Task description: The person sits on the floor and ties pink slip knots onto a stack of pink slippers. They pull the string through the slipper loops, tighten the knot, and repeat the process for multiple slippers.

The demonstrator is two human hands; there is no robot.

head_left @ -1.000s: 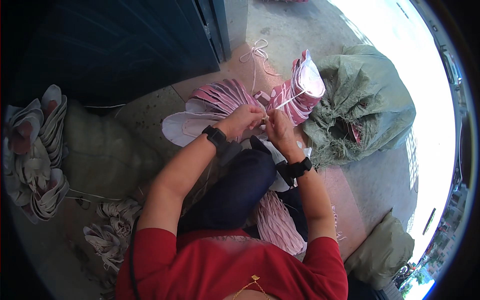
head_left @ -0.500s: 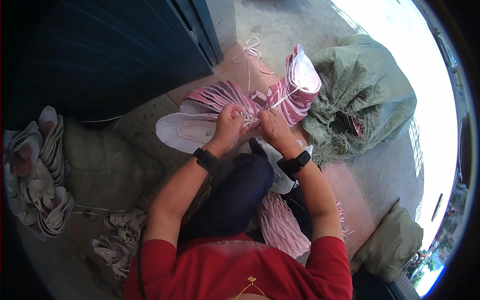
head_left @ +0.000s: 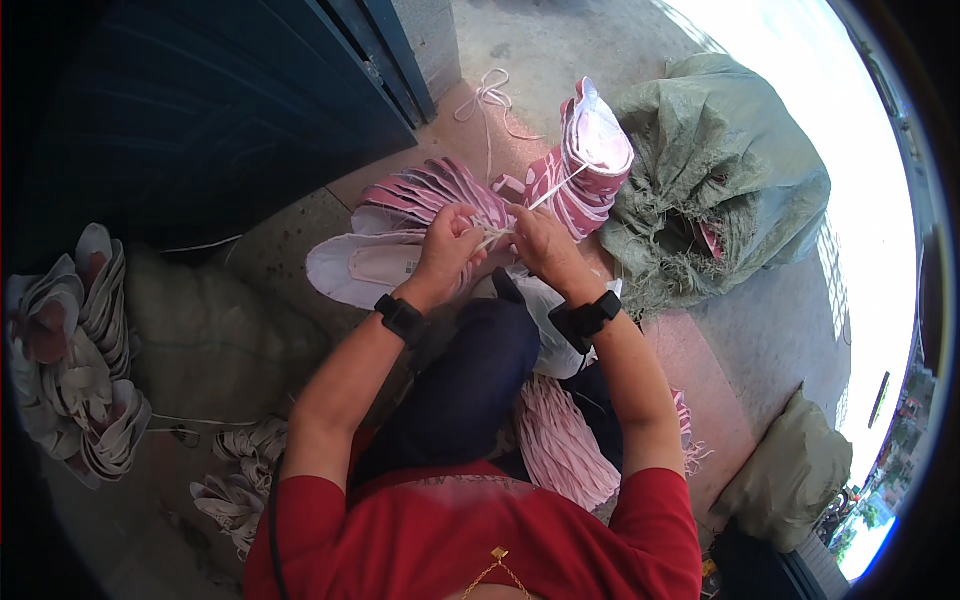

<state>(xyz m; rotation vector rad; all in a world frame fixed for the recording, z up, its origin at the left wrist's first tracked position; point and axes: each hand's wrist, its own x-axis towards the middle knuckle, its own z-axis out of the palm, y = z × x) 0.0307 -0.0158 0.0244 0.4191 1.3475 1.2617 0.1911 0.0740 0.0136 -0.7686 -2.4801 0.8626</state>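
My left hand (head_left: 447, 252) is closed on a white cord (head_left: 495, 238), its fingers pinched together. Close beside it, my right hand (head_left: 548, 248) also grips the cord. Behind my hands fans out a stack of pink-and-white shoe uppers (head_left: 425, 192), with a pale sole-shaped piece (head_left: 350, 268) at its near left side. A second rolled stack of pink-and-white uppers (head_left: 590, 150) stands to the right, and a taut strand of cord runs across it towards my right hand. My fingers hide how the cord is looped or knotted.
A large green woven sack (head_left: 730, 160) lies at the right, torn open. Loose cord (head_left: 488, 95) lies on the floor ahead. A dark door (head_left: 230, 110) is at upper left. Pale bundled pieces (head_left: 75, 350), pink strips (head_left: 565, 440) and another sack (head_left: 790, 470) lie around me.
My hands stay together at the cord, and the left fingers have shifted slightly closer to the right hand. The whole view has moved a little.
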